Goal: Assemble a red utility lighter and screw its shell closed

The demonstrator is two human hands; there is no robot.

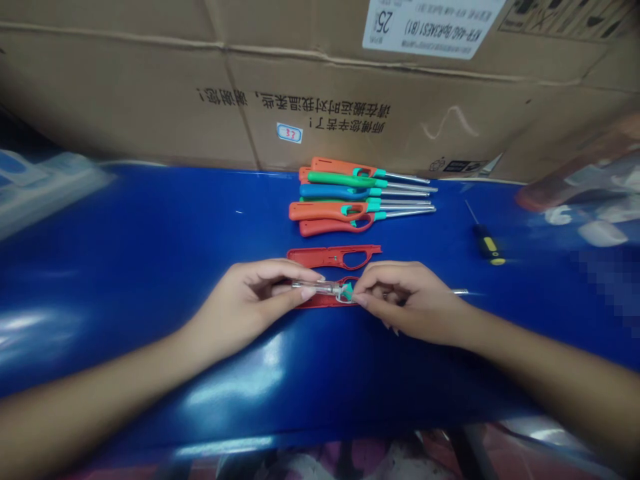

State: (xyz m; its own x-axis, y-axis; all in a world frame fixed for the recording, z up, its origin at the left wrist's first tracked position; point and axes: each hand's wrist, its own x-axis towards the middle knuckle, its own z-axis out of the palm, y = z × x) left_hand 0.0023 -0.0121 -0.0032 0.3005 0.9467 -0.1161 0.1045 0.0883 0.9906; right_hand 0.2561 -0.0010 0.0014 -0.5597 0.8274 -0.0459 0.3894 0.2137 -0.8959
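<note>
On the blue table (150,267) my left hand (255,293) pinches the clear tube end of a lighter's inner part (320,288). My right hand (405,297) pinches its other end by the teal trigger piece (347,291); a metal rod tip (460,291) sticks out past this hand. The part lies over a red half-shell (320,302) on the table. A second red half-shell (334,256) lies just behind, open side up. Farther back sits a stack of finished long lighters (350,197), orange, green and blue, nozzles pointing right.
A small screwdriver with a yellow and black handle (487,243) lies to the right. Large cardboard boxes (300,87) wall off the back of the table. Blurred bags and objects sit at the far right (590,187) and far left (40,180).
</note>
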